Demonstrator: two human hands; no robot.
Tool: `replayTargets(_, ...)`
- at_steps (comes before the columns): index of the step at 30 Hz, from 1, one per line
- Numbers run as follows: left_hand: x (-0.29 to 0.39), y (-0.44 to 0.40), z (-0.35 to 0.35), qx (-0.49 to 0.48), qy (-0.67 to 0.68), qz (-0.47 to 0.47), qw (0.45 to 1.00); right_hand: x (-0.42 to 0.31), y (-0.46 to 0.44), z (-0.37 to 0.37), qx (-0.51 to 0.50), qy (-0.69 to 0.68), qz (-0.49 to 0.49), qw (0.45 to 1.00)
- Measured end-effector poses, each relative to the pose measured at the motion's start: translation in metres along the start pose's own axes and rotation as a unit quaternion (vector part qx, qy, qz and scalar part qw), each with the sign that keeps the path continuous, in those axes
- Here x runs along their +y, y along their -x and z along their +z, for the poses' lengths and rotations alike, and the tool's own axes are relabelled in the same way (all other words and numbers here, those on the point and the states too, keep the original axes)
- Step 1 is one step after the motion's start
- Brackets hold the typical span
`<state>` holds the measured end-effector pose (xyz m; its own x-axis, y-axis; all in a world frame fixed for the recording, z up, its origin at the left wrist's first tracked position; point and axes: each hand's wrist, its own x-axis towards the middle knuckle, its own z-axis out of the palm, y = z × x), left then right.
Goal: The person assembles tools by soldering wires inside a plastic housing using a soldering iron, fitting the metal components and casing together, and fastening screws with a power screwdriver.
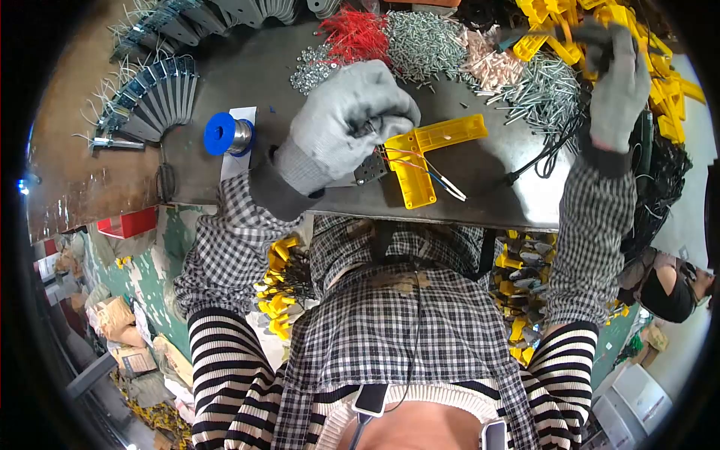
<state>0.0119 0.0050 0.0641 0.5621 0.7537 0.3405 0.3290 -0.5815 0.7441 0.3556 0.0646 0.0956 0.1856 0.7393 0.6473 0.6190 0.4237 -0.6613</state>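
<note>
My left hand [349, 120], in a grey glove, is closed over the left end of a yellow plastic housing [414, 174]; what its fingers pinch is too small to make out. Thin coloured wires with white ends [448, 184] lie across the housing, beside a dark perforated plate [370, 169]. My right hand [619, 94], also gloved, is raised at the upper right near the yellow parts [667, 94], its fingers curled around a dark tool-like object [592, 34] that is blurred.
A blue solder spool [220, 134] stands left of my left hand. Piles of nuts [311, 71], red pieces [356, 35], screws [424, 45] and metal pins [541, 90] line the back. A black cable [551, 154] lies at the right. Another person [670, 285] is at far right.
</note>
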Motion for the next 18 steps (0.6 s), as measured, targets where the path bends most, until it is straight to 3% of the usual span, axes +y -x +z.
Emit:
replayTargets(1, -0.006, 0.0, 0.002, -0.013, -0.091, 0.051, 0.994, 0.003, 0.017, -0.003, -0.019, 0.055, -0.075, 0.995)
replayTargets(2, -0.011, 0.001, 0.005, -0.02, -0.143, 0.092, 0.985, 0.002, 0.032, -0.002, -0.018, -0.083, 0.046, 0.995)
replayTargets(4, -0.017, 0.003, 0.008, -0.03, -0.183, 0.106, 0.977, -0.013, 0.054, 0.01, 0.018, -0.28, 0.285, 0.917)
replayTargets(9, -0.023, 0.007, 0.013, -0.039, -0.212, 0.101, 0.971, -0.006, 0.081, 0.026, -0.073, -0.319, 0.344, 0.88)
replayTargets(18, -0.023, 0.005, 0.016, -0.092, -0.286, 0.061, 0.952, 0.008, 0.096, 0.049, -0.08, -0.327, 0.392, 0.856)
